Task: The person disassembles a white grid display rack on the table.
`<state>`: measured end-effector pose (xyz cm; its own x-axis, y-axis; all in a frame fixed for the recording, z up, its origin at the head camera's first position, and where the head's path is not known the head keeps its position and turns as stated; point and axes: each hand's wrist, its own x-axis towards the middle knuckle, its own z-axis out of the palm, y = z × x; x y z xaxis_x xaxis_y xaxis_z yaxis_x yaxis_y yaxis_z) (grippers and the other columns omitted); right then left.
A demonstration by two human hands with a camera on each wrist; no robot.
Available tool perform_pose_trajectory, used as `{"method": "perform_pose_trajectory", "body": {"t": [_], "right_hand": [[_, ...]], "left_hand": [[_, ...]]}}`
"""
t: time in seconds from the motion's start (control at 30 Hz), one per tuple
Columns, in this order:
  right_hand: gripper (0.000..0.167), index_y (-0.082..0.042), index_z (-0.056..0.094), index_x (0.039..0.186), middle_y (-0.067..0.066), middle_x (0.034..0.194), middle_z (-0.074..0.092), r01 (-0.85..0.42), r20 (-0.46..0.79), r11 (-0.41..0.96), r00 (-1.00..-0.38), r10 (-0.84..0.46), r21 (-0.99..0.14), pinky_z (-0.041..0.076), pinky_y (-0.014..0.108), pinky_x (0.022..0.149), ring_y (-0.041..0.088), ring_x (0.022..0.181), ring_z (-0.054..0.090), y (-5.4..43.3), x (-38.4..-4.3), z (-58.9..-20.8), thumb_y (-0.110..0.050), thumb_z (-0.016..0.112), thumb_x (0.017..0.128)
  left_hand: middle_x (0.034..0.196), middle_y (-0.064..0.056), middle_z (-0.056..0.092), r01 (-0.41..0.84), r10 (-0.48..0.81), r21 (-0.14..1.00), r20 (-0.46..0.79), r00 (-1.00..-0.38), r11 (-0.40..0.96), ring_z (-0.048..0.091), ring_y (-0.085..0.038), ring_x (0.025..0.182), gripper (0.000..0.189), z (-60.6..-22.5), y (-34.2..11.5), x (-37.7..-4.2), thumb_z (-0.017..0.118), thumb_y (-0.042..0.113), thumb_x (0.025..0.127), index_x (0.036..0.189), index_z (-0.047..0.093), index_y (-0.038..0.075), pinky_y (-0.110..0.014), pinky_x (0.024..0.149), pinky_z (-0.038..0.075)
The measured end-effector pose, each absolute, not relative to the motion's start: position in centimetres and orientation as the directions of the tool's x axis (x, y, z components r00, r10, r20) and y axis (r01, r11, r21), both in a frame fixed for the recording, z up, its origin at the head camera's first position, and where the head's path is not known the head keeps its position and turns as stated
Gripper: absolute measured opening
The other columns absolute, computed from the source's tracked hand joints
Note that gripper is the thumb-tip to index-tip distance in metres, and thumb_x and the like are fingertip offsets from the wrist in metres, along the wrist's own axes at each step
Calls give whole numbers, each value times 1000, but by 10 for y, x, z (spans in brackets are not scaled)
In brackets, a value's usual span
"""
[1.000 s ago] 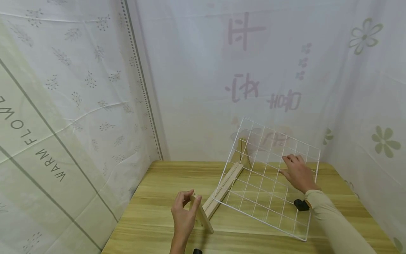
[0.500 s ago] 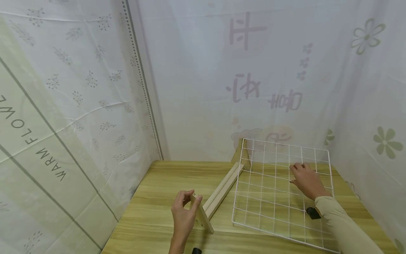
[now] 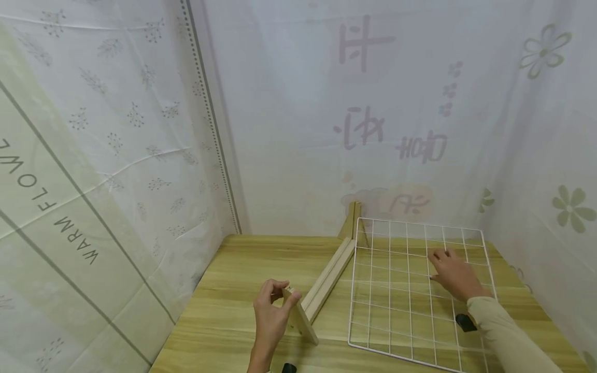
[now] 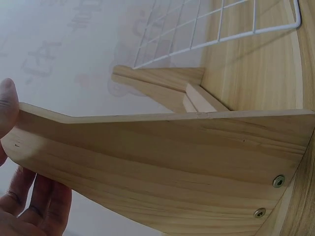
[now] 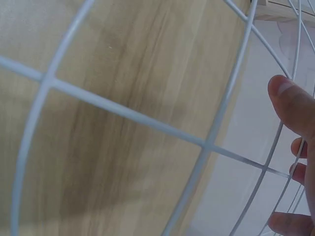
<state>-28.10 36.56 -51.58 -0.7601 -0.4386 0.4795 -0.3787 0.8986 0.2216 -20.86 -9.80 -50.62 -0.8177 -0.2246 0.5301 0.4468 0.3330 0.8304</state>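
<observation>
My left hand (image 3: 272, 316) pinches the upper end of a wooden end panel (image 3: 303, 322), thumb on one side and fingers on the other. In the left wrist view, two metal bolts (image 4: 278, 181) show near the panel's base. Two wooden rails (image 3: 330, 280) run from it to a matching far end panel (image 3: 349, 223). To the right, my right hand (image 3: 457, 277) grips a white wire grid panel (image 3: 401, 356) by its inner wires. In the right wrist view, the thumb (image 5: 290, 101) and fingertips are at the thin wires (image 5: 206, 146). The grid's upper left corner overlaps the far end panel.
Everything is over a wood-grain table (image 3: 242, 269). A pale printed curtain (image 3: 289, 129) hangs behind the table, with another (image 3: 140, 155) along the left. A black object (image 3: 465, 322) shows beside my right wrist, and another black piece (image 3: 289, 368) lies near my left wrist.
The wire grid has swung from a slanted pose to nearly square and moved lower and to the right with my right hand. My left hand has hardly moved on the end panel.
</observation>
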Motion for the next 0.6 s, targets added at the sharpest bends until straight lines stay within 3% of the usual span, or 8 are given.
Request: {"method": "perform_pose_trajectory", "body": {"t": [0.23, 0.6], "right_hand": [[62, 0, 65, 112, 16, 105, 64, -393, 462, 897, -770, -440, 199, 58, 43, 65, 35, 93, 61, 361, -281, -522, -24, 94, 63], [54, -2, 68, 114, 12, 106, 63, -387, 375, 916, -838, -396, 102, 59, 44, 71, 36, 98, 63, 353, -281, -544, -24, 90, 70]], "left_hand": [[96, -4, 71, 403, -201, 847, 487, -850, 347, 63, -5, 84, 31, -505, -99, -206, 89, 12, 72, 90, 63, 10, -24, 80, 57], [93, -3, 68, 370, -147, 861, 440, -886, 348, 61, -7, 87, 38, -501, -95, -200, 91, 18, 68, 85, 57, 12, -24, 81, 55]]}}
